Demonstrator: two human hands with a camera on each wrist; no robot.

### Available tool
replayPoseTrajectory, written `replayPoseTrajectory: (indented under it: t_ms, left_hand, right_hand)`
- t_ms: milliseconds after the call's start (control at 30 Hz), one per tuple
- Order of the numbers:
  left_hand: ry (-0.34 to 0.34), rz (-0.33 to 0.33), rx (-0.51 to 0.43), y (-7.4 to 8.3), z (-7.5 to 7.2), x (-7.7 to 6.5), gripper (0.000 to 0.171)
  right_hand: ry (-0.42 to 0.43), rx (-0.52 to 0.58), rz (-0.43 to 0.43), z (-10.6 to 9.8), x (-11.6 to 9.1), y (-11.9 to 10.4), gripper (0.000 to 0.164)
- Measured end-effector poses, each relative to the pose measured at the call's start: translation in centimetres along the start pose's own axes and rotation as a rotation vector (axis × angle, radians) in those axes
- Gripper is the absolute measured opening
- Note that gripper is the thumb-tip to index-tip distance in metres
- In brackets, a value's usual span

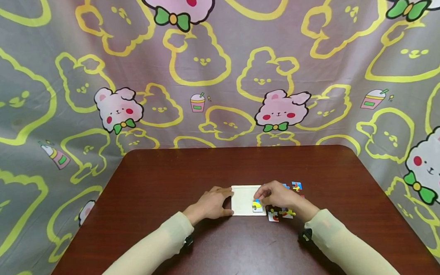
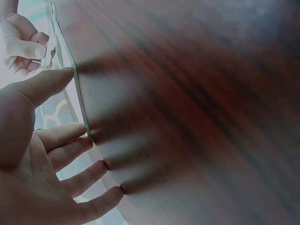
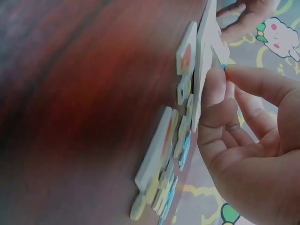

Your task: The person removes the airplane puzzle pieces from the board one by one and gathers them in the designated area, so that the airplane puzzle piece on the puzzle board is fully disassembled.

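Note:
A pale, flat puzzle board [image 1: 241, 200] lies on the table between the hands. At its left edge the left hand [image 1: 210, 203] touches with thumb and fingertips spread, its fingers fairly straight in the left wrist view. Over the board's right part, the right hand [image 1: 279, 194] pinches a puzzle piece [image 1: 257, 206] with yellow and blue print between thumb and index finger. In the right wrist view that piece [image 3: 219, 50] stands tilted above the board; whether its lower edge touches is unclear. Loose puzzle pieces [image 1: 273, 216] lie right of the board, partly hidden under the right hand.
Another loose piece [image 1: 296, 186] with blue and red print lies beyond the right wrist. Several pieces lie close together in the right wrist view, some apparently overlapping. The dark brown table [image 1: 191, 168] ends at a patterned curtain [image 1: 224, 71] behind and at the sides.

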State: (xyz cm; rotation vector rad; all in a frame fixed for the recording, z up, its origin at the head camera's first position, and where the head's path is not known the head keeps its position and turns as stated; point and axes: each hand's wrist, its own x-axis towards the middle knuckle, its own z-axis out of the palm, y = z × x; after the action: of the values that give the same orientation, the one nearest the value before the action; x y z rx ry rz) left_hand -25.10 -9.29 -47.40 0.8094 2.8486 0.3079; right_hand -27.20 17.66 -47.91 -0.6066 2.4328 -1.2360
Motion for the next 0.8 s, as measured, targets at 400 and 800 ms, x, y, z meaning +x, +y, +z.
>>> replayPoseTrajectory:
  t_ms: [400,800]
  left_hand:
    - [-0.004,0.002,-0.002,0.0,-0.1,-0.1,0.065]
    - [-0.001,0.002,-0.006,0.1,-0.2,-0.1,0.064]
  right_hand:
    - [0.008,0.061,0.03,-1.5,-1.1,0.9,0.018]
    - [-0.022,0.045,0.096,-3.9,-3.6,1.7,0.019]
